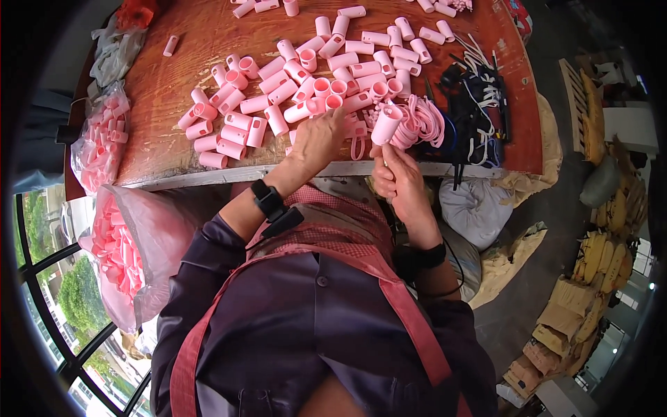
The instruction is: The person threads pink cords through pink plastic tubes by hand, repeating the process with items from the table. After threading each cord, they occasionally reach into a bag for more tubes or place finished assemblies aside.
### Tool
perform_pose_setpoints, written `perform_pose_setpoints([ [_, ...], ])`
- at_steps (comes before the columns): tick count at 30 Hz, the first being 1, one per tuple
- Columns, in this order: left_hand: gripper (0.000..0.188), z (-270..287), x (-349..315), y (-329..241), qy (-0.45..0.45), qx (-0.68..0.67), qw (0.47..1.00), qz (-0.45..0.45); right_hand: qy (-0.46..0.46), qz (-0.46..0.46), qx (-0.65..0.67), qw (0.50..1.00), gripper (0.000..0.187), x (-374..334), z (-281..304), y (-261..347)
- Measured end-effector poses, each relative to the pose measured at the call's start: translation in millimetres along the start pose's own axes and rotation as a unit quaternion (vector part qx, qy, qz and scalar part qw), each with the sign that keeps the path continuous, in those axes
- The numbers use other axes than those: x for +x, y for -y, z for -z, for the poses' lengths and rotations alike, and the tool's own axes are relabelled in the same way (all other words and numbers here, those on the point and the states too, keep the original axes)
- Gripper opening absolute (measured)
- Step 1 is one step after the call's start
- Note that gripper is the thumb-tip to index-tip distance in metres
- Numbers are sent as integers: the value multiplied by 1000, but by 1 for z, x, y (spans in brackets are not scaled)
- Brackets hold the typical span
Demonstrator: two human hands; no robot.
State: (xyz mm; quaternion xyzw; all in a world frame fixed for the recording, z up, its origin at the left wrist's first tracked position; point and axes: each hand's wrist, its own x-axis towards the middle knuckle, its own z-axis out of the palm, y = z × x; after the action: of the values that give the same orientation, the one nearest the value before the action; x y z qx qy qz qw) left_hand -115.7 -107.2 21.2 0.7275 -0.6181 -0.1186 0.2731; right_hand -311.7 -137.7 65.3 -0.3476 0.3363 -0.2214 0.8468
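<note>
My right hand is at the table's near edge, with thumb and fingers closed on the lower end of a pink plastic tube that stands nearly upright. To its left, my left hand reaches over the edge, its fingers bent together close to the loose pink tubes. What those fingers hold, if anything, is hidden. Many of the tubes have an oval hole in the side. Just beyond my right hand lies a bundle of pink cord. A small pink loop hangs at the edge between my hands.
The worn red-brown wooden table has a pale front edge. Dark tools and white cords lie at its right. A bag of pink pieces is at the left end, above a larger open sack. A white sack stands below right.
</note>
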Motion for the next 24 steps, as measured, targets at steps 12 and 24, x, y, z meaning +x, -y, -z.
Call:
perform_pose_setpoints([
  [12,14,57,-20,-10,-111,-106,988,-30,-21,2,-1,1000,19,27,-23,-1],
  [24,21,73,-63,21,54,-431,893,118,1,171,-237,956,18,69,-84,16],
])
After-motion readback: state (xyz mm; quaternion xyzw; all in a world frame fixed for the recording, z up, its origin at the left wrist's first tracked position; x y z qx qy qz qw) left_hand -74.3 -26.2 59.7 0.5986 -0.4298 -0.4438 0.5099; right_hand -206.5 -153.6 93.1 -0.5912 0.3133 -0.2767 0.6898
